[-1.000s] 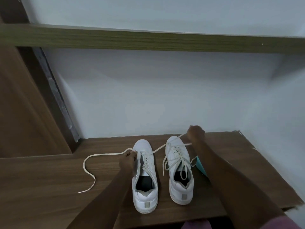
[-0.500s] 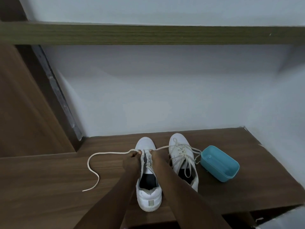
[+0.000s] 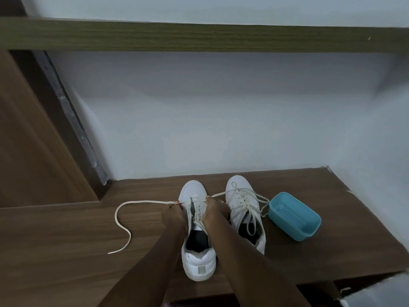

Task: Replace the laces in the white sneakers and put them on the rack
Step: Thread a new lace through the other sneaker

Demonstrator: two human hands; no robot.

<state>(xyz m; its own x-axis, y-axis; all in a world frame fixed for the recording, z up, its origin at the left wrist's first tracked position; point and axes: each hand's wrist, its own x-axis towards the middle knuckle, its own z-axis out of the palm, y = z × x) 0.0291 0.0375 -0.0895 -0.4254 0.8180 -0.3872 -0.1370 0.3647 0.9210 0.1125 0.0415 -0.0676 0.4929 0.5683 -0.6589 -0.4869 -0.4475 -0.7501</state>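
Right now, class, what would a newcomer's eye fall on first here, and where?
Two white sneakers stand side by side on the shelf, toes to the wall: the left sneaker partly laced, the right sneaker laced but untied. The left hand and right hand each pinch the lace at the left sneaker's eyelets; one end trails left across the wood. A teal tub sits right of the pair.

Pale wall [image 3: 221, 118], brown wooden panel [image 3: 26, 140] left.

**One laced, one barely threaded**

On the wooden rack shelf [image 3: 66, 240] before you, the pair stands toes to the wall. Your left sneaker [image 3: 198, 260] is barely threaded, its cream lace [image 3: 143, 201] trailing leftward. The right sneaker [image 3: 239, 187] is laced but untied.
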